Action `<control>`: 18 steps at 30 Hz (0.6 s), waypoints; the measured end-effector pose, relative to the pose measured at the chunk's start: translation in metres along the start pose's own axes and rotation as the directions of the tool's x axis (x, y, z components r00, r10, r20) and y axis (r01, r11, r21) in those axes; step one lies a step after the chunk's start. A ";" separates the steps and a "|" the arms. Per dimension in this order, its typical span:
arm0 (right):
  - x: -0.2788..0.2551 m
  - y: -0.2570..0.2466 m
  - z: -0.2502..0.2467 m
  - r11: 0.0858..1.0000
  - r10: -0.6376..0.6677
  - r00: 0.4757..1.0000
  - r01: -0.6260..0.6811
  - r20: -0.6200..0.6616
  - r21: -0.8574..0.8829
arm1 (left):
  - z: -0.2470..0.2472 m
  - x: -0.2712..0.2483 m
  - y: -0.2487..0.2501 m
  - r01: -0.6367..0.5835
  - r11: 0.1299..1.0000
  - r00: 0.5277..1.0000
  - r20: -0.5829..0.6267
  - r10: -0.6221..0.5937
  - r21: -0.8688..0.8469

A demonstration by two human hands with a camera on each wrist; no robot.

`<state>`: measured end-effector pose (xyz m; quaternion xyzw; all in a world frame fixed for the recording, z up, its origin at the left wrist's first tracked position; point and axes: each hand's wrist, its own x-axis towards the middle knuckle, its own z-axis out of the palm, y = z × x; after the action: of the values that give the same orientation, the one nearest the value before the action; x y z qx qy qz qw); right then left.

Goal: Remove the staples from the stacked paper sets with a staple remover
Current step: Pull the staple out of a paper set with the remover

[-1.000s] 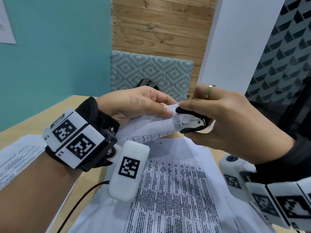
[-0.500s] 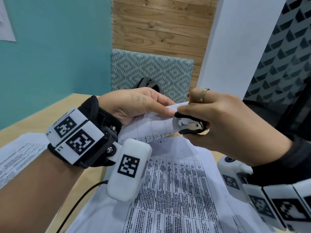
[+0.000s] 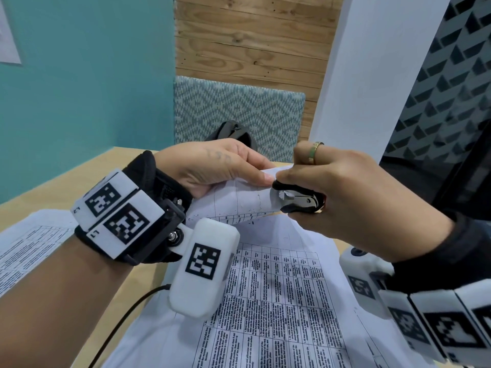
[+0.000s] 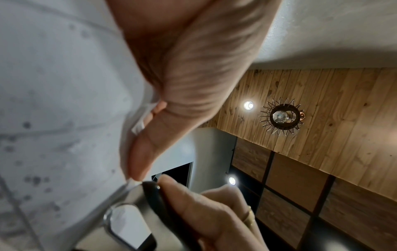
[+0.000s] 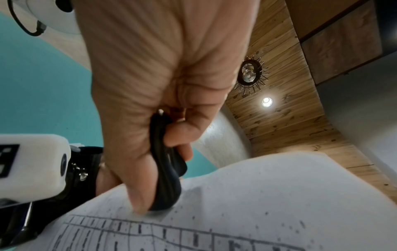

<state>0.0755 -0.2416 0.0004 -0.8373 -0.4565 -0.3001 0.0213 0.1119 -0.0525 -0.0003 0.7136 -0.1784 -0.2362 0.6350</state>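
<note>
Pinching a lifted paper set [image 3: 239,200] corner, the left hand [image 3: 212,166] is met by the right hand [image 3: 353,192], squeezed around the staple remover [image 3: 300,199] biting that corner.

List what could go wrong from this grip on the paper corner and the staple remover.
1. The left hand pinches the lifted paper set right beside the staple remover; its thumb tip could get nipped.
2. The right hand squeezes the remover on a curled corner held in the air, so a hard pull may tear it.
3. A freed staple could drop onto the sheets below.
</note>
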 end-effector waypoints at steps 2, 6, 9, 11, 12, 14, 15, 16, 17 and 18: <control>0.000 -0.001 -0.001 1.000 -0.011 1.000 0.011 0.009 -0.009 | 0.000 0.000 0.000 0.005 1.000 1.000 0.010 -0.005 -0.002; -0.001 -0.001 -0.003 1.000 -0.005 1.000 0.005 0.017 -0.013 | 0.000 -0.001 0.001 0.005 1.000 1.000 0.002 -0.005 0.014; 0.000 -0.001 -0.002 1.000 0.004 1.000 -0.004 0.008 -0.011 | -0.001 -0.001 0.001 0.002 1.000 1.000 -0.009 -0.002 0.024; 0.000 -0.001 -0.001 1.000 0.008 1.000 -0.008 0.001 -0.015 | -0.001 0.000 0.001 -0.002 1.000 1.000 -0.006 0.002 0.018; 0.000 -0.001 0.000 1.000 0.009 1.000 -0.009 -0.003 -0.012 | -0.001 0.000 0.001 -0.003 1.000 1.000 -0.004 0.003 0.012; 0.000 -0.001 0.000 1.000 0.007 1.000 -0.007 -0.011 -0.003 | -0.001 0.000 0.000 -0.004 1.000 1.000 0.000 0.004 0.000; 0.000 -0.001 0.001 1.000 0.008 1.000 -0.008 -0.010 -0.002 | -0.002 0.001 0.000 -0.005 1.000 1.000 0.000 0.005 -0.002; 0.000 -0.001 0.000 1.000 0.010 1.000 -0.010 -0.006 -0.003 | -0.002 0.001 0.000 -0.005 1.000 1.000 -0.002 0.005 -0.004; 0.000 -0.001 0.000 1.000 0.011 1.000 -0.011 0.000 -0.003 | -0.002 0.001 0.000 -0.003 1.000 1.000 -0.002 0.003 -0.006; 0.000 -0.001 0.000 1.000 0.011 1.000 -0.011 0.005 -0.001 | -0.002 0.001 -0.001 -0.001 1.000 1.000 0.000 0.001 -0.003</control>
<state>0.0749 -0.2410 0.0004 -0.8405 -0.4519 -0.2981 0.0212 0.1138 -0.0510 -0.0009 0.7124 -0.1784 -0.2360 0.6364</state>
